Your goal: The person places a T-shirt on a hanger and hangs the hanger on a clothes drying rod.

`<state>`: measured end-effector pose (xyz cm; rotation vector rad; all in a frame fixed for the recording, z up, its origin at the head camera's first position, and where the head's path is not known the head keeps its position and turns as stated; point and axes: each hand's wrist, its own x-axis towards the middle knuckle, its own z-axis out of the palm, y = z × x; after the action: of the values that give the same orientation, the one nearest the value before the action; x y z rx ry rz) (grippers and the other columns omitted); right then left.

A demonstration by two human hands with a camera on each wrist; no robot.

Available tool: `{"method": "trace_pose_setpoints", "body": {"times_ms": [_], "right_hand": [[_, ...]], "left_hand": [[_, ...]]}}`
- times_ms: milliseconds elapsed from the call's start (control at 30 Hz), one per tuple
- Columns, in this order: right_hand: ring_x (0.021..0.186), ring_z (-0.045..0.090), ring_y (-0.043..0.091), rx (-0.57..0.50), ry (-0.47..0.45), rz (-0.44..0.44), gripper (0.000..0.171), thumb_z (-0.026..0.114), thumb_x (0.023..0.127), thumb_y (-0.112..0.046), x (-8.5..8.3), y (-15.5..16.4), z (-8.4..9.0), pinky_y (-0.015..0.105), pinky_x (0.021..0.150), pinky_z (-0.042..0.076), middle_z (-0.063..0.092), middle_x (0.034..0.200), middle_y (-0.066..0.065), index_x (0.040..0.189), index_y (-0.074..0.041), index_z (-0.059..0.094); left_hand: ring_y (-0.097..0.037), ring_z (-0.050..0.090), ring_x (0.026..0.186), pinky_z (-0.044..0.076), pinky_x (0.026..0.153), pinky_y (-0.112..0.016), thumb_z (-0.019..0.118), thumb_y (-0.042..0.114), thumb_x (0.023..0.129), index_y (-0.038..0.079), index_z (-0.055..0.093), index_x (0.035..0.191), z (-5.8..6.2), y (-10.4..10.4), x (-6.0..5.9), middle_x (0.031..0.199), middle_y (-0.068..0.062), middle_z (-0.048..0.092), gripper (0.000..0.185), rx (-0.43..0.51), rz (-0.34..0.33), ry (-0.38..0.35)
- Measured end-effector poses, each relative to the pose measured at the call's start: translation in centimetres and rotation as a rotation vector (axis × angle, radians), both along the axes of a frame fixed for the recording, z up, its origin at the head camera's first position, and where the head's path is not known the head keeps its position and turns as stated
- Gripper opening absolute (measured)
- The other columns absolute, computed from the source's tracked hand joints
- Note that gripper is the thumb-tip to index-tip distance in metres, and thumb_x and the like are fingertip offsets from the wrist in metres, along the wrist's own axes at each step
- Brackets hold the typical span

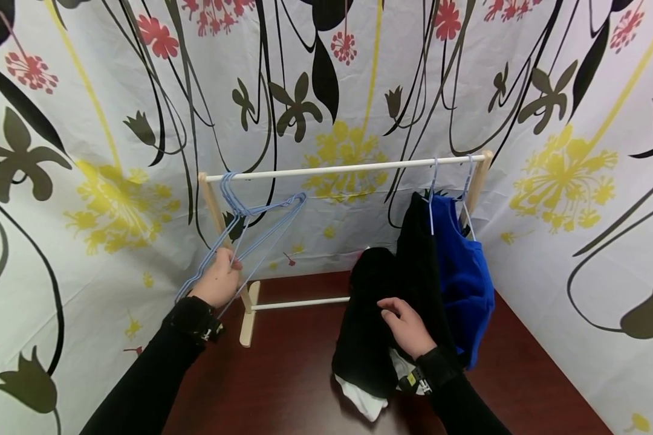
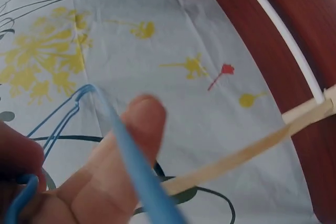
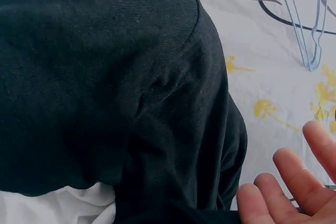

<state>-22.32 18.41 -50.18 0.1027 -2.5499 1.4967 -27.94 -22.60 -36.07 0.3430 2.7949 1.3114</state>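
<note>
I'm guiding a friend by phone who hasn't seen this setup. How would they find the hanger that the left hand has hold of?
Start at the white rail of the wooden rack on the dark table. At its left end hangs a bunch of bare light blue wire hangers. The left hand grips their lower part; the hangers at the right end carry a black garment and a blue garment.

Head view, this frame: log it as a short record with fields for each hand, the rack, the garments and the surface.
left hand: left hand grips the lower ends of the blue wire hangers hooked on the rail
right hand: right hand rests, fingers relaxed, on the black garment
rack: wooden rack with white rail
garments: blue garment hangs at the rail's right end; something white shows beneath the black one
surface: dark red-brown table
</note>
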Motion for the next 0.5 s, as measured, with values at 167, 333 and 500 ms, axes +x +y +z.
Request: {"method": "trace_pose_setpoints", "body": {"times_ms": [167,333,500], "right_hand": [[0.115,0.058,0.024,-0.011,-0.008,0.000,0.023,0.056,0.103,-0.011,-0.02,0.01,-0.03,0.046,0.099,0.043,0.062,0.125,0.009,0.123,-0.008,0.065],[0.112,0.059,0.023,-0.005,-0.025,-0.007,0.022,0.056,0.102,-0.011,-0.03,-0.04,-0.04,0.045,0.098,0.044,0.064,0.123,0.008,0.121,-0.009,0.067],[0.111,0.060,0.024,-0.018,-0.026,0.002,0.021,0.057,0.101,-0.010,0.04,-0.10,-0.01,0.044,0.098,0.044,0.064,0.123,0.008,0.119,-0.009,0.068]], "left_hand": [[-0.029,0.066,0.076,0.057,0.068,-0.044,0.028,-0.001,0.100,0.005,0.021,0.128,-0.05,0.60,-0.14,0.111,-0.026,0.050,0.029,0.081,-0.022,-0.088],[-0.024,0.061,0.068,0.054,0.062,-0.038,0.034,0.006,0.101,0.006,0.024,0.134,-0.34,0.99,-0.28,0.089,-0.017,0.056,0.035,0.025,0.008,-0.065],[-0.027,0.062,0.072,0.054,0.062,-0.036,0.041,0.010,0.099,0.006,0.029,0.138,-0.32,1.12,-0.22,0.093,-0.016,0.058,0.041,0.007,0.040,-0.020]]}}
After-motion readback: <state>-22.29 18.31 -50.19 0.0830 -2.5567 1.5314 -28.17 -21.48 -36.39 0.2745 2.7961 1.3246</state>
